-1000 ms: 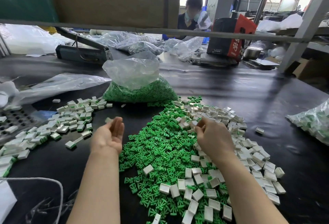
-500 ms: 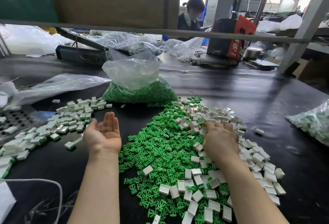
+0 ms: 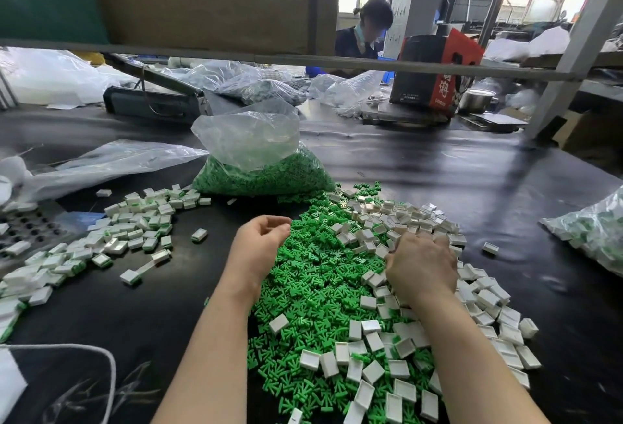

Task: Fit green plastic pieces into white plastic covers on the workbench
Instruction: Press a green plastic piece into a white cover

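Observation:
A wide heap of loose green plastic pieces [image 3: 313,292] lies on the black workbench [image 3: 472,187] in front of me. Empty white covers [image 3: 401,221] spread along the heap's far and right sides. My left hand [image 3: 258,243] hovers over the heap's left edge, its fingers loosely curled with nothing visible in them. My right hand [image 3: 419,268] lies palm down among the white covers, its fingertips buried between them and hidden. To the left lies a scatter of white covers with green pieces inside [image 3: 135,231].
A clear bag of green pieces [image 3: 259,170] stands just behind the heap. Another bag of parts [image 3: 593,231] sits at the right edge. A perforated grey tray [image 3: 23,228] and plastic sheeting lie far left. A person works at the bench beyond the crossbar.
My left hand turned from palm-up beside the fitted covers and moved right to the green heap, its fingers curling. My right hand shifted slightly nearer within the white covers.

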The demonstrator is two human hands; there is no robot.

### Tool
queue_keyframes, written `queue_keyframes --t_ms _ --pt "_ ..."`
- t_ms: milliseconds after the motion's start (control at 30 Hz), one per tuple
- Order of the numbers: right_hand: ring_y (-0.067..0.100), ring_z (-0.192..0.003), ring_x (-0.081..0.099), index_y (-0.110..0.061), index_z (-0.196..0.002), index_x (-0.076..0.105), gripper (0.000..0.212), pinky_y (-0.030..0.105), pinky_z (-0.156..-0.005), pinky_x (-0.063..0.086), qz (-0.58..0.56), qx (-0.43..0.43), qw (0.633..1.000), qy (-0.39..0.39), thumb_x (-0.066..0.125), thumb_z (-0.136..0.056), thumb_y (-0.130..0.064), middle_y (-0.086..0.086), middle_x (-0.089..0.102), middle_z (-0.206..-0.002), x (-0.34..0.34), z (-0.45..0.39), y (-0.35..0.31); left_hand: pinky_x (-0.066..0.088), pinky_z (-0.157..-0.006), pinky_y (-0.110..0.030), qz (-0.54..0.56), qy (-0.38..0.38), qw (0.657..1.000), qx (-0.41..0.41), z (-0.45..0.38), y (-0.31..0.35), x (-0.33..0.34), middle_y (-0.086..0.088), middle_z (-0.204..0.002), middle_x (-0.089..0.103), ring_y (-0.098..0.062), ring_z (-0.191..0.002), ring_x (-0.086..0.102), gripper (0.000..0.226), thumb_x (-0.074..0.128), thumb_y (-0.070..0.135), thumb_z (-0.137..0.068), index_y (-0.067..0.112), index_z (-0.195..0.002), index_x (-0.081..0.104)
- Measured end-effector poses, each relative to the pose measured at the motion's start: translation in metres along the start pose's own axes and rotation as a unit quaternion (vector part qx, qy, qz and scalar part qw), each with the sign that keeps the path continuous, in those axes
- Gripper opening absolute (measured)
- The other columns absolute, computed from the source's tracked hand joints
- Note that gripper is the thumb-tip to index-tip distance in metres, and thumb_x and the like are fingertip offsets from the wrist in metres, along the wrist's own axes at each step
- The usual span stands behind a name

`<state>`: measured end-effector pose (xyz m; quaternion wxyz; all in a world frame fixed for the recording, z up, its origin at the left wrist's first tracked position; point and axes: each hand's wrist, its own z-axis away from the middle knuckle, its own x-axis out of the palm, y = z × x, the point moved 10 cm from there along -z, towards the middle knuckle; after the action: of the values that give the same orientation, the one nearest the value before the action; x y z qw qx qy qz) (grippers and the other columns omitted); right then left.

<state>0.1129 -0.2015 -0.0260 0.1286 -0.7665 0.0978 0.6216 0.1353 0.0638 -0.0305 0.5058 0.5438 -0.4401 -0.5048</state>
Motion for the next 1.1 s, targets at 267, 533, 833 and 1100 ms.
queue_keyframes --t_ms 267,533,833,1100 --pt "0.021 -0.092 0.055 -0.015 -0.104 0.057 0.013 0.033 -0.081 0.042 -0.097 -0.02 0.994 0.044 0.053 -0.096 -0.025 0.001 0.064 -0.096 -0.005 -0.001 -0.005 0.049 -0.066 -0.025 -0.133 -0.04 0.989 0.043 0.003 0.003 0.023 0.001 -0.085 0.066 -0.014 -0.078 0.061 0.011 0.062 0.019 -0.093 0.027 -0.089 0.068" --pt "0.017 -0.085 0.067 -0.014 -0.095 0.061 0.026 0.024 -0.07 0.05 -0.608 -0.011 0.79 -0.081 0.077 -0.08 -0.029 0.005 0.069 -0.09 -0.008 0.013 -0.043 0.055 -0.072 -0.031 -0.082 -0.177 0.975 0.109 0.024 0.024 0.069 0.001 -0.1 0.066 -0.022 -0.072 0.058 0.045 0.076 0.016 -0.083 0.042 -0.118 0.064" --pt "0.006 -0.061 0.058 -0.019 -0.096 0.065 0.009 0.021 -0.057 0.044 -0.609 -0.061 0.781 -0.128 0.062 -0.094 -0.027 -0.007 0.072 -0.071 -0.002 0.016 -0.061 0.056 -0.069 -0.029 0.027 -0.122 0.987 0.098 0.019 0.027 0.05 -0.008 -0.085 0.074 -0.014 -0.074 0.068 0.022 0.083 0.016 -0.074 0.022 -0.093 0.074" --pt "0.017 -0.122 0.047 -0.036 -0.125 0.061 0.039 0.04 -0.109 0.036 -0.146 -0.216 0.958 -0.12 0.064 -0.088 -0.048 -0.005 0.054 -0.128 0.008 0.024 -0.08 0.053 -0.071 -0.019 0.094 -0.123 0.982 0.11 0.015 0.031 0.041 0.003 -0.1 0.075 -0.009 -0.081 0.068 0.044 0.078 0.002 -0.077 0.026 -0.112 0.067"
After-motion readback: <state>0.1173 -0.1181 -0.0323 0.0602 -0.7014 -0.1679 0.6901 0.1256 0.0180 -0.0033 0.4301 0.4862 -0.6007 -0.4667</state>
